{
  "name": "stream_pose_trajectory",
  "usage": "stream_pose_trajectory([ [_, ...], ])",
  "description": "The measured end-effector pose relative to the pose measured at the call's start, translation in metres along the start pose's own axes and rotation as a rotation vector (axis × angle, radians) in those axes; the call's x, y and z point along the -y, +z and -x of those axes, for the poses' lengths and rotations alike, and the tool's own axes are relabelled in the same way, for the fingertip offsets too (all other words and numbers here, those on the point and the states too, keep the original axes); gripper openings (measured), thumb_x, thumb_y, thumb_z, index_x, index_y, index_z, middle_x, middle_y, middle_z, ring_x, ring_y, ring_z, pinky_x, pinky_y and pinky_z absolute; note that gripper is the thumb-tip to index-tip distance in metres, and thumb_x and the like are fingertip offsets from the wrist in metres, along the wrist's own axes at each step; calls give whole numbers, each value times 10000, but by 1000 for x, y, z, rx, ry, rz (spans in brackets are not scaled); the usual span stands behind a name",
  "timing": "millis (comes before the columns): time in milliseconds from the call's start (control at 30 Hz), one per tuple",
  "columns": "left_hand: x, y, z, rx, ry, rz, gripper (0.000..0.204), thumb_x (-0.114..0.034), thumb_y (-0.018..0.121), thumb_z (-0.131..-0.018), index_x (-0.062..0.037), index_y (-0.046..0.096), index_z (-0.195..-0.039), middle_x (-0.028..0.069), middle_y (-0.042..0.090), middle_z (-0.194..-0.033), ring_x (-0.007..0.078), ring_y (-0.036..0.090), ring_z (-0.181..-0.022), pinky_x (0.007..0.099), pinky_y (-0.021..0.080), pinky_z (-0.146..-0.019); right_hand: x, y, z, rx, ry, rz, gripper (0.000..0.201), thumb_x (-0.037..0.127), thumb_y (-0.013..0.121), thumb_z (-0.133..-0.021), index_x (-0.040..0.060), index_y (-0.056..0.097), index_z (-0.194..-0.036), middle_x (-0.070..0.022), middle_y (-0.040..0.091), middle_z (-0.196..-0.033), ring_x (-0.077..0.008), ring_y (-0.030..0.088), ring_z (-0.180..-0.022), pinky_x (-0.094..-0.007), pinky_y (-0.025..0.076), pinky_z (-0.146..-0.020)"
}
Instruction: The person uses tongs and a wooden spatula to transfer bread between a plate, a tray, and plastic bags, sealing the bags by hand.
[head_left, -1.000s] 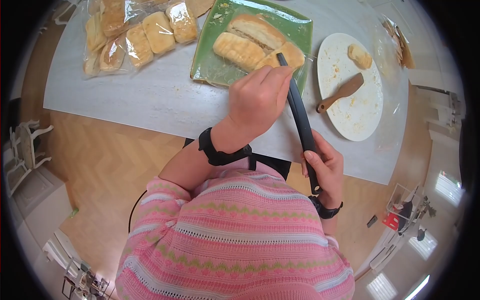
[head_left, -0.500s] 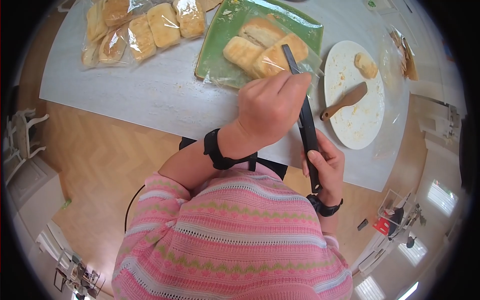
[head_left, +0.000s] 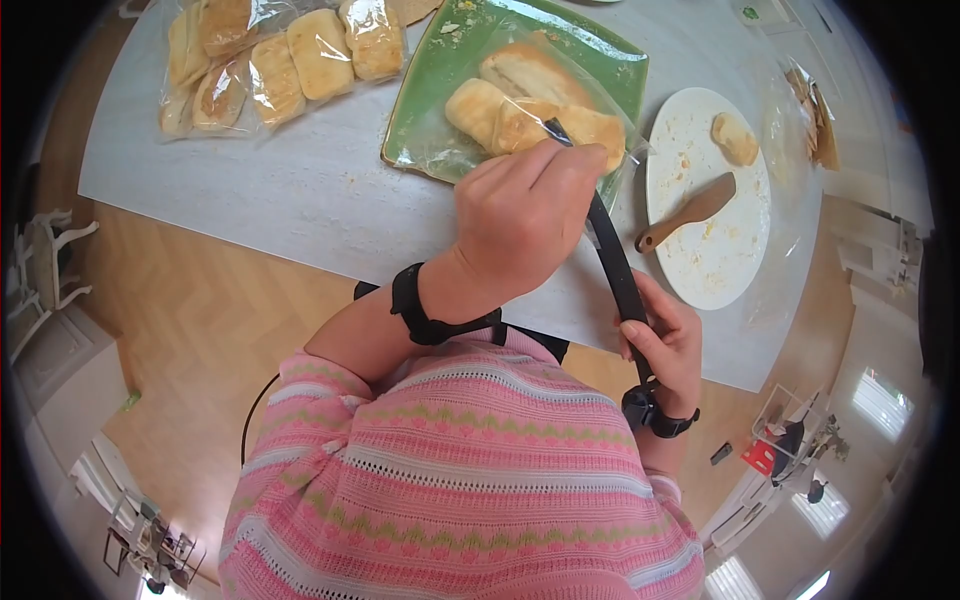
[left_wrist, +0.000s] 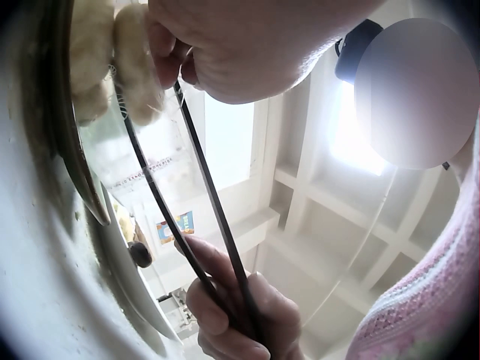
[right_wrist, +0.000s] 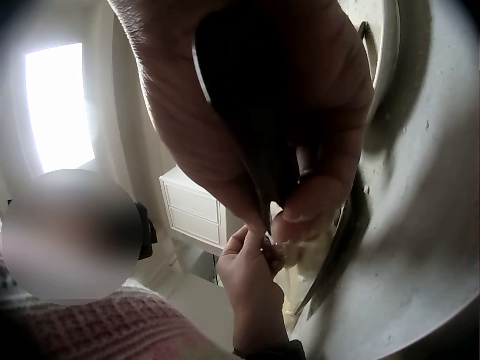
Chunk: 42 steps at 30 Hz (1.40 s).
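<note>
A clear plastic bag (head_left: 470, 150) with several bread rolls (head_left: 575, 132) lies on a green square plate (head_left: 412, 105). My left hand (head_left: 525, 215) is at the bag's near side, its fingertips pinching the film close to one arm of a long black two-armed utensil (head_left: 620, 275). In the left wrist view, the utensil's thin arms (left_wrist: 212, 202) stand apart, one reaching to the bag film and the other to my left fingers. My right hand (head_left: 668, 345) grips the joined end. Whether the left fingers also hold the utensil is hard to tell.
To the right is a white oval plate (head_left: 708, 262) with crumbs, a piece of bread (head_left: 735, 138) and a brown spatula (head_left: 700, 205). Bagged rolls (head_left: 322, 55) lie at the back left. Clear film (head_left: 785, 240) lies beyond the oval plate.
The front roll has turned and shifted within the bag, and the utensil's tip has moved left. My left hand has shifted slightly; the right hand has moved a little down and right.
</note>
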<state>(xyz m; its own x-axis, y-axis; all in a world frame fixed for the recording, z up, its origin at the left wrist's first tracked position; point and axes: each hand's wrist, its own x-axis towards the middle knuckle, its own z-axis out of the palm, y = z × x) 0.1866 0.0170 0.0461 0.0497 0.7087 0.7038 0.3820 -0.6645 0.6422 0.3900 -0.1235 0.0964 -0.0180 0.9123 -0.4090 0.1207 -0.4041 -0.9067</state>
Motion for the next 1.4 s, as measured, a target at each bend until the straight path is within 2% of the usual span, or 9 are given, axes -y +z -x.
stream_pose_trajectory([
  [267, -6, -12, 0, 64, 75, -89, 188, -28, 748, -825, -55, 698, -1004, 61, 650, -749, 232, 610, -586, 334, 457, -510, 6, -15, 3, 92, -29, 117, 510, 64, 731, -878, -50, 586, -1354, -32, 627, -791, -59, 556, -606, -225, 435, -545],
  [367, -6, -14, 2, 131, 61, -101, 198, -21, 749, -818, -40, 700, -1009, 76, 647, -760, 241, 618, -610, 336, 466, -521, 14, -10, -3, 67, -138, 411, 505, 65, 743, -859, -27, 610, -1337, -73, 643, -789, -122, 579, -586, -257, 445, -546],
  [433, -5, -13, 3, 128, 68, -46, 203, -9, 744, -819, -30, 700, -1016, 89, 651, -775, 250, 625, -629, 333, 478, -535, 17, -4, -8, 11, -458, 804, 530, 49, 753, -830, 2, 614, -1339, -126, 650, -811, -227, 596, -597, -300, 462, -552],
  [533, -4, -15, -1, 103, 86, -42, 221, -1, 744, -818, -27, 698, -1032, 90, 666, -792, 255, 639, -646, 329, 492, -554, 21, 6, -12, -22, -426, 906, 545, 37, 758, -812, 22, 617, -1338, -151, 658, -850, -297, 605, -639, -336, 476, -562],
  [767, 6, -9, 2, 86, 35, -38, 188, 5, 744, -830, -29, 692, -1007, 92, 691, -820, 254, 658, -669, 327, 506, -573, 22, 18, -23, -86, -481, 925, 550, 46, 768, -808, 32, 619, -1337, -146, 665, -868, -303, 613, -638, -374, 491, -577],
  [833, 11, -6, 2, 27, 81, -57, 220, -10, 690, -797, -50, 673, -1012, 37, 570, -742, 209, 596, -619, 331, 472, -527, 22, 16, -22, -78, -463, 912, 557, 50, 777, -798, 31, 621, -1332, -141, 657, -854, -297, 606, -632, -365, 488, -572],
  [1067, 11, -13, 6, 65, 21, -101, 208, -21, 710, -807, -61, 669, -1007, 45, 575, -729, 229, 597, -624, 343, 480, -538, 24, -13, -1, -39, -390, 924, 566, 56, 789, -780, 36, 632, -1323, -134, 663, -855, -282, 605, -629, -342, 484, -570],
  [1267, 5, -12, 10, 97, 25, -93, 214, -31, 718, -801, -64, 667, -1007, 46, 557, -721, 233, 593, -621, 352, 477, -538, 18, -8, -1, -64, -498, 964, 551, 66, 787, -779, 51, 646, -1312, -136, 697, -901, -295, 629, -644, -353, 494, -572],
  [1400, -2, -14, 12, 168, -17, -68, 183, 20, 729, -836, -43, 685, -1002, 88, 679, -817, 259, 650, -665, 336, 499, -573, 17, 9, -13, -87, -517, 995, 539, 62, 771, -791, 80, 650, -1316, -109, 707, -923, -279, 638, -650, -359, 498, -569],
])
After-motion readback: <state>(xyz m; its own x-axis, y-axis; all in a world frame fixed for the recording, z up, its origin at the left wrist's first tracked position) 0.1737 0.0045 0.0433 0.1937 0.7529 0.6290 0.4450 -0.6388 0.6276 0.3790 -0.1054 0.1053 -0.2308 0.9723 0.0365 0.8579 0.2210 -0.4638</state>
